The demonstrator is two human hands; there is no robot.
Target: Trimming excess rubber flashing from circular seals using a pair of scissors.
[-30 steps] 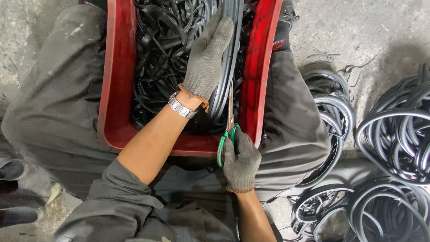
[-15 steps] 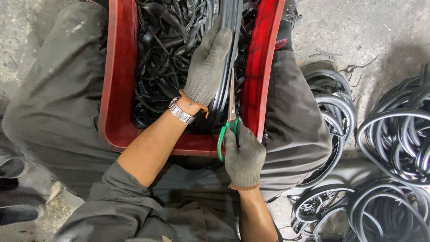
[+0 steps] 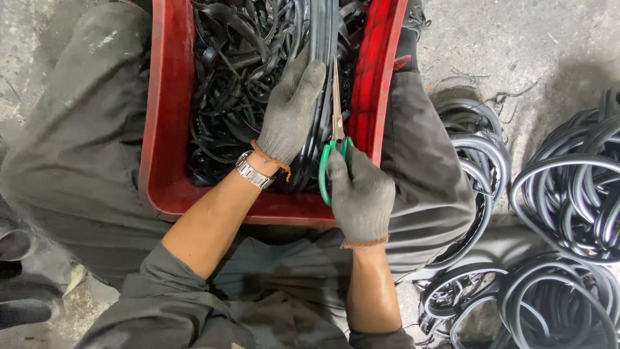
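A red plastic bin (image 3: 165, 129) rests on my lap, filled with tangled black rubber strips (image 3: 226, 71). My left hand (image 3: 290, 110), in a grey knit glove with a metal watch at the wrist, presses on a bundle of long black rubber bands (image 3: 318, 39) that runs up the bin's right side. My right hand (image 3: 361, 194), also gloved, grips green-handled scissors (image 3: 334, 139). Their blades point up along the bundle, just right of my left fingers.
Heaps of black rubber rings (image 3: 568, 194) lie on the concrete floor to the right, with more (image 3: 516, 304) at the lower right. My grey trouser legs (image 3: 71, 148) flank the bin. A dark shoe (image 3: 19, 245) shows at the left edge.
The scissors and my right hand have slid a little farther up along the bundle. My left hand stays on the rubber bands.
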